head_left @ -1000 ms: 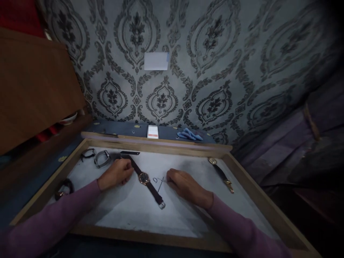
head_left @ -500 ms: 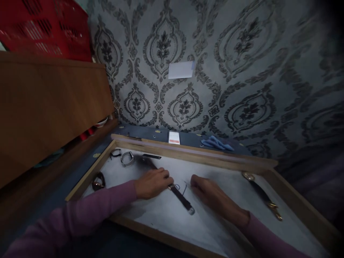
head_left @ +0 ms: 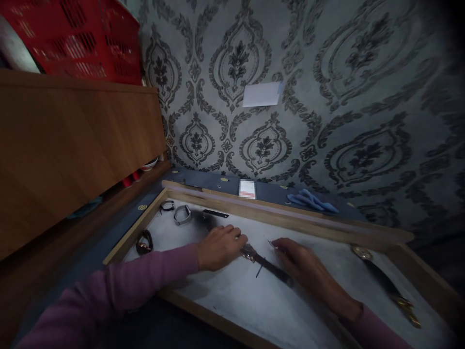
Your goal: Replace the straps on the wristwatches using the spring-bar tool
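Basically, watch [head_left: 258, 259] lies slantwise in wooden tray [head_left: 276, 212], its free end just by the R hand [head_left: 308, 266]. L hand [head_left: 222, 247] is curled over the other end near the dial [head_left: 248, 251]; can't tell if it's pinching or just pressing. R hand's fingers are closed round a thin silver tool [head_left: 271, 244], tip poking out. Prob. best: steady watch firmly w/ L, work slowly, keep tip off dial.
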`<act>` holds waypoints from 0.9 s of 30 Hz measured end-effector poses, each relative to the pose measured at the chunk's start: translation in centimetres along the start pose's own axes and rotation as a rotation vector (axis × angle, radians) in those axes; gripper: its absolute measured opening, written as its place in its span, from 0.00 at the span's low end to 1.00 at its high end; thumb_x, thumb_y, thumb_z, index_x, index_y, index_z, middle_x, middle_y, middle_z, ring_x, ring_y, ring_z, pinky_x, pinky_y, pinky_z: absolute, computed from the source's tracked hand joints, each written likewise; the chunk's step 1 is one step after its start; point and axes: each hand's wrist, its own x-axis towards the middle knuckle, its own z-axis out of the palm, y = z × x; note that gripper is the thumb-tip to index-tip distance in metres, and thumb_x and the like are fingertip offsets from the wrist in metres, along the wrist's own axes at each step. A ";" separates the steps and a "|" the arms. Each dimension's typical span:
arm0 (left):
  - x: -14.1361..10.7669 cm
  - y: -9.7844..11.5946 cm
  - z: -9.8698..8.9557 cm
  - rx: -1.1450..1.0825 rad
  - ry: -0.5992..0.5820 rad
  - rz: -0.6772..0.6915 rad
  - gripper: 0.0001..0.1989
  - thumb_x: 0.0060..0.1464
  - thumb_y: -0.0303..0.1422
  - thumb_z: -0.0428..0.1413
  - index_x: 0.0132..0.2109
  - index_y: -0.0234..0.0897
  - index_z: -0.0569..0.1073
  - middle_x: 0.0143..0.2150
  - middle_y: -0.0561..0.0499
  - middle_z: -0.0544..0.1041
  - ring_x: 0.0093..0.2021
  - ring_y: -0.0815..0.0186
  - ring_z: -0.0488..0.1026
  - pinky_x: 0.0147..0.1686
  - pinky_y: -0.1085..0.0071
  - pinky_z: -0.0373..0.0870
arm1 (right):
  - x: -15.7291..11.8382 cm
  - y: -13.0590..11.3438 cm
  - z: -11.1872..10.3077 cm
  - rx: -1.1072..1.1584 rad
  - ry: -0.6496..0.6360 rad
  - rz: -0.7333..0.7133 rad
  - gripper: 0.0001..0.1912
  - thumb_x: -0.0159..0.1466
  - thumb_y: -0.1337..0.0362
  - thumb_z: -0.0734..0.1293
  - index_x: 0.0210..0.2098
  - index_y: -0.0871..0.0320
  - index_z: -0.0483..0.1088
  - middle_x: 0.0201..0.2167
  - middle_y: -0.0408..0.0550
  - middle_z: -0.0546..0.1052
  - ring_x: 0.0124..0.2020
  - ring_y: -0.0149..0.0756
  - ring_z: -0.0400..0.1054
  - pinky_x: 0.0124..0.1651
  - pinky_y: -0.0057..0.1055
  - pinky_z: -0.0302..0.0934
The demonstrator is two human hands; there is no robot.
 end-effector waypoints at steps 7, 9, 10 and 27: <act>-4.9 -6.6 -5.7 0.022 -0.114 -0.431 0.13 0.58 0.21 0.48 0.47 0.36 0.68 0.47 0.42 0.74 0.48 0.57 0.70 0.46 0.64 0.65 | -0.1 -0.6 -0.2 -0.005 -0.013 -0.012 0.14 0.62 0.59 0.56 0.36 0.57 0.70 0.30 0.53 0.79 0.29 0.44 0.74 0.33 0.37 0.66; -6.4 -9.4 -6.7 0.060 -0.117 -0.549 0.13 0.57 0.22 0.46 0.47 0.36 0.69 0.45 0.42 0.74 0.47 0.56 0.71 0.44 0.64 0.65 | 0.0 -0.6 -0.2 0.009 -0.015 -0.014 0.13 0.62 0.60 0.56 0.35 0.56 0.70 0.30 0.52 0.79 0.29 0.43 0.74 0.33 0.37 0.66; -7.1 -10.6 -7.1 0.080 -0.124 -0.603 0.12 0.57 0.22 0.46 0.45 0.36 0.70 0.44 0.42 0.74 0.46 0.56 0.71 0.43 0.65 0.65 | 0.0 -0.5 -0.1 0.016 -0.017 -0.018 0.12 0.62 0.60 0.56 0.35 0.56 0.70 0.29 0.52 0.79 0.28 0.43 0.73 0.32 0.36 0.66; -10.1 -12.9 -4.8 0.221 -0.166 -0.665 0.13 0.59 0.26 0.47 0.34 0.35 0.76 0.41 0.38 0.75 0.48 0.52 0.68 0.46 0.61 0.64 | -0.1 -0.4 -0.2 0.022 -0.011 -0.061 0.11 0.64 0.61 0.56 0.31 0.55 0.69 0.30 0.52 0.78 0.30 0.42 0.74 0.33 0.35 0.65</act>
